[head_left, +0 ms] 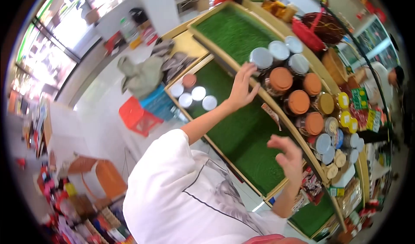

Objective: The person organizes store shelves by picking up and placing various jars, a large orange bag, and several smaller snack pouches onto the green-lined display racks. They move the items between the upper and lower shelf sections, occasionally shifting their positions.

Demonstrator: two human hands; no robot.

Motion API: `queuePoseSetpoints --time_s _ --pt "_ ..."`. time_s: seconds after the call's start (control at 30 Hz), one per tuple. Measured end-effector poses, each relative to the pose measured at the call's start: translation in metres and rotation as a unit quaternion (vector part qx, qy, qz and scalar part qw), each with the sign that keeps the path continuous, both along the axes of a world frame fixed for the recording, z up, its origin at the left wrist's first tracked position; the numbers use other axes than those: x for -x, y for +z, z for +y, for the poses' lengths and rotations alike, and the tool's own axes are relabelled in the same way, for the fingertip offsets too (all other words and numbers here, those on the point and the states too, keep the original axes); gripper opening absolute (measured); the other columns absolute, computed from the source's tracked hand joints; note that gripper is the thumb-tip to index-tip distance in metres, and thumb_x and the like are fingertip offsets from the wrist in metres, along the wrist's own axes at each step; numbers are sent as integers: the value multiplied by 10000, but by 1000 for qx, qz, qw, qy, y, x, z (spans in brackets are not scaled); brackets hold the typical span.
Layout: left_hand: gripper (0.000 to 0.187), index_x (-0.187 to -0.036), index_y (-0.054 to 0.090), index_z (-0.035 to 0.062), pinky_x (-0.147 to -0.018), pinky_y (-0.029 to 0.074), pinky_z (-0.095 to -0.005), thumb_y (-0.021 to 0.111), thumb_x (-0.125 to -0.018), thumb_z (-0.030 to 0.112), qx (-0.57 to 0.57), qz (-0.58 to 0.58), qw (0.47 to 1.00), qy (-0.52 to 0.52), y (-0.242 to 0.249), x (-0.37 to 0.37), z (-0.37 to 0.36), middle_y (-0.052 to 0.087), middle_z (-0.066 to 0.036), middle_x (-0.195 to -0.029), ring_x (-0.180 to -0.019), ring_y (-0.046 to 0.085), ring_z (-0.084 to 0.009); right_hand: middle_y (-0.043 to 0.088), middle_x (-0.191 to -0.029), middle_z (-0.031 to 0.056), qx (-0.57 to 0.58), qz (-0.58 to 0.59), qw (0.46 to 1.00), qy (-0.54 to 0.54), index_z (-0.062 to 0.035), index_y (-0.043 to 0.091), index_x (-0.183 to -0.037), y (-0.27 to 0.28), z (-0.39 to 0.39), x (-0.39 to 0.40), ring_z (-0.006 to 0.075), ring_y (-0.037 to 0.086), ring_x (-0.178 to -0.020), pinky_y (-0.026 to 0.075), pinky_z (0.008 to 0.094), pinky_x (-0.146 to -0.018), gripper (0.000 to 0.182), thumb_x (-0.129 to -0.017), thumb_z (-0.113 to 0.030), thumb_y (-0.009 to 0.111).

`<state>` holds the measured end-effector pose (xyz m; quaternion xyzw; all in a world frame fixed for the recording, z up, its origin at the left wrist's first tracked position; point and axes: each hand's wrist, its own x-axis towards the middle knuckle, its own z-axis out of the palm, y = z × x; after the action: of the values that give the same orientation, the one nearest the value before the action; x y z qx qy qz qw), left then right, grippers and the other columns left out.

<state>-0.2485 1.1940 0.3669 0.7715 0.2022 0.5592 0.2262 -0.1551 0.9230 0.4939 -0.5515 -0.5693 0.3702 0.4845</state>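
Observation:
My left hand (243,89) reaches over the wooden ledge between two green-lined shelf levels. Its fingers are apart, and the fingertips are right at the side of a silver-lidded jar (261,58). Beside that jar stand more silver-lidded jars and several orange-lidded jars (281,78) in rows. My right hand (288,157), slightly blurred, hangs above the lower green shelf (255,157) with its fingers loosely bent and apart, holding nothing. At the far left of the lower level sits a small group of white-lidded jars (198,93) with one orange-brown lid (189,80).
A paper label (271,115) hangs on the ledge. Yellow-lidded jars (343,100) and baskets (308,33) stand farther right. A red stool (137,116), a blue box (158,107) and a grey-green cloth (140,77) are left of the shelf. Another person (380,81) is at the right.

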Motion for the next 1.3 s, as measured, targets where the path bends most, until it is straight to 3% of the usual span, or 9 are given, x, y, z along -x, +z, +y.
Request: queuePoseSetpoints --time_s 0.13,0.23,0.37,0.6,0.73,0.8,0.93,1.2,1.3 --pt "520 -1331 451 16 -1092 343 -455 638 -856 112 81 174 981 -27 -124 112 -89 452 -191 -1379 -1297 424 -376 678 -1034 81 252 221 941 -50 5 600 -1272 -131 -34 36 156 641 -935 508 297 -834 436 -938 -273 631" --pt "492 -1318 471 60 -1058 372 -458 633 -862 148 185 367 911 -32 -210 216 -150 490 -165 -1336 -1255 453 -375 686 -1026 104 325 129 930 -110 -20 603 -1270 -244 -62 81 153 654 -901 522 290 -792 441 -917 -278 660" --pt "585 -1209 611 19 -1033 409 -519 563 -873 496 491 652 577 35 -304 345 -168 596 -248 -1253 -1228 501 -446 680 -1036 131 317 66 942 -82 -31 608 -1256 -282 -71 125 157 660 -887 523 284 -762 431 -895 -253 688" --pt "585 -1262 584 22 -1027 413 -507 545 -859 445 490 659 562 100 -365 397 -106 577 -266 -1279 -1207 537 -413 689 -911 73 233 68 946 -214 -21 637 -1173 -314 -38 133 117 652 -787 519 265 -698 343 -883 -191 701" --pt "556 -1199 617 1 -946 478 -459 580 -856 437 524 540 658 -14 -422 336 -40 593 -249 -1267 -1208 552 -371 702 -859 72 259 5 923 -285 -13 647 -1106 -322 11 127 128 663 -741 526 267 -675 307 -879 -213 699" --pt "608 -1288 575 32 -973 457 -444 561 -892 494 587 408 695 -72 -415 295 -19 629 -193 -1240 -1163 576 -348 669 -998 155 306 -27 915 -261 -29 623 -1150 -336 47 130 238 659 -918 529 341 -782 447 -834 -325 734" --pt "611 -1450 375 137 -1024 412 -480 437 -975 516 877 137 454 -72 -391 206 35 451 -88 -1432 -1262 458 -327 457 -1333 262 313 -167 903 -243 -88 431 -1402 -387 146 127 413 535 -1176 475 457 -957 846 -732 -469 781" --pt "504 -1337 450 144 -1072 370 -501 312 -997 490 909 -66 377 -164 -399 173 89 530 -85 -1333 -1257 482 -337 379 -1350 294 322 -162 904 -232 -181 302 -1481 -438 333 143 516 509 -1171 498 495 -946 1064 -603 -392 865" --pt "484 -1318 473 151 -1076 369 -523 334 -1002 490 908 -142 342 -197 -399 189 92 526 -92 -1339 -1262 464 -361 391 -1276 287 414 -190 843 -285 -145 339 -1394 -424 346 165 526 563 -1079 520 536 -883 1011 -566 -351 882"
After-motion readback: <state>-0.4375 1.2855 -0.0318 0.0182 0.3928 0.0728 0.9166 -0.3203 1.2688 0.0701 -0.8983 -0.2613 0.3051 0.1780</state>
